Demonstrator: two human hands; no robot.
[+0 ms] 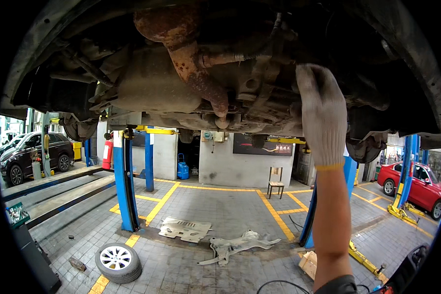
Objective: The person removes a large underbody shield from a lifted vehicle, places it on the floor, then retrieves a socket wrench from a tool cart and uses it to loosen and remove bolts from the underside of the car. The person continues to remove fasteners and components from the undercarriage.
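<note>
The right hand [323, 112], in a pale knitted glove, is raised to the dark underbody [267, 81] of a lifted car. Its fingers look bent and held near one another rather than spread. Their ends meet the shadow under the car, so I cannot tell whether they are gripping a part, touching one or merely close to it. The underbody spans the upper part of the view, above the floor [166, 269].

Left of the hand, a rusty exhaust pipe [186, 63] runs downward, with a thinner branch pipe [223, 59] pointing toward the hand; a gap separates that branch from the glove. To the right, the curved wheel-arch edge [419, 56] bounds the space, well apart from the fingers. Below the underbody there is open room between a blue lift post [126, 181] on the left and another blue post [350, 169] partly behind the forearm. On the floor lie a pale metal plate [185, 230], an irregular metal part [240, 246] and a wheel [117, 262], all far below the hand.

The forearm [331, 215] rises almost vertically from a dark sleeve [336, 285] at the lower edge, the back of the glove facing the camera and its yellow cuff [330, 167] around the wrist.
</note>
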